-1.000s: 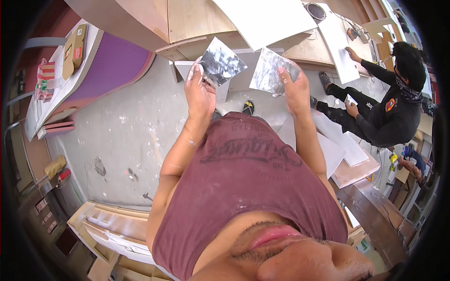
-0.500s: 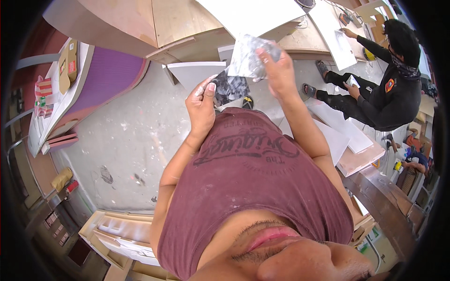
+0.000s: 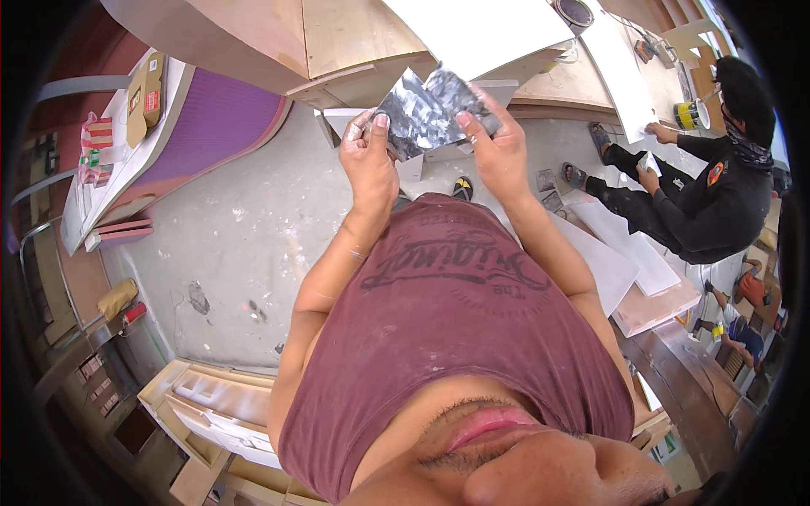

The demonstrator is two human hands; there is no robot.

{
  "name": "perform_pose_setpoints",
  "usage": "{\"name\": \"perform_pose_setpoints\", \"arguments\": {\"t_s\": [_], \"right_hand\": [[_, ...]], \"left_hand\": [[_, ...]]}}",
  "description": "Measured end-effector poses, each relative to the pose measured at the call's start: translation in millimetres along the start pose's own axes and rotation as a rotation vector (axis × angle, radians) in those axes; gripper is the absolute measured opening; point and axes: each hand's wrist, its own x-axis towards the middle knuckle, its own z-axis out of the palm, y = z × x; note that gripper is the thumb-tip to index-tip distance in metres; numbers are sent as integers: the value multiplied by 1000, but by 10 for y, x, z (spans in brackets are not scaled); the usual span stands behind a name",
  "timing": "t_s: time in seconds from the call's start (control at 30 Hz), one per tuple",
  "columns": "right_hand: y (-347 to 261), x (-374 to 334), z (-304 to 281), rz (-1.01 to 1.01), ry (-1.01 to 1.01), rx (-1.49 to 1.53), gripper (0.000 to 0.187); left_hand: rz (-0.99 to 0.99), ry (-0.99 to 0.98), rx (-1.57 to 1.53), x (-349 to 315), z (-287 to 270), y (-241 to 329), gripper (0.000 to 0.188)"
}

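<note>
In front of my chest my left hand point(image 3: 371, 160) grips a thin, shiny spreader plate point(image 3: 411, 118) streaked with white paste, thumb on its upper face. A second, similarly smeared dark plate point(image 3: 456, 93) is pinched in my right hand point(image 3: 499, 148), its thumb near the lower edge. The two plates meet, their inner edges touching or overlapping. Fingers beneath both plates are partly hidden. White residue marks my left fingertips. Just beyond the hands lies a large white panel point(image 3: 485, 38) on a wooden bench point(image 3: 359, 72).
A curved counter with a purple side point(image 3: 215, 110) stands at the left, a cardboard box point(image 3: 148, 97) on it. At the right a co-worker in black point(image 3: 726, 202) bends over a long white board point(image 3: 620, 80). White panels point(image 3: 599, 261) lie behind that person; a wooden frame point(image 3: 224, 405) sits lower left.
My right hand and its plate have come down beside the left plate, which is now raised and turned flatter. The view has shifted slightly. The co-worker's hand has moved along the board.
</note>
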Motion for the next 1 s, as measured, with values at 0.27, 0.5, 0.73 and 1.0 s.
{"name": "perform_pose_setpoints", "arguments": {"t_s": [0.27, 0.5, 0.73, 1.0], "right_hand": [[13, 7, -243, -66, -188, -474, 35], [66, 173, -373, 277, 87, 329, 43], [246, -16, -112, 258, -153, 552, 44], [37, -89, -208, 146, -135, 402, 50]], "left_hand": [[-51, 28, 46, 83, -144, 53, 18], [-357, -88, -144, -27, 48, 245, 22], [-376, -156, -114, -77, 213, 108, 28], [-267, -153, -121, -38, 286, 56, 29]]}}
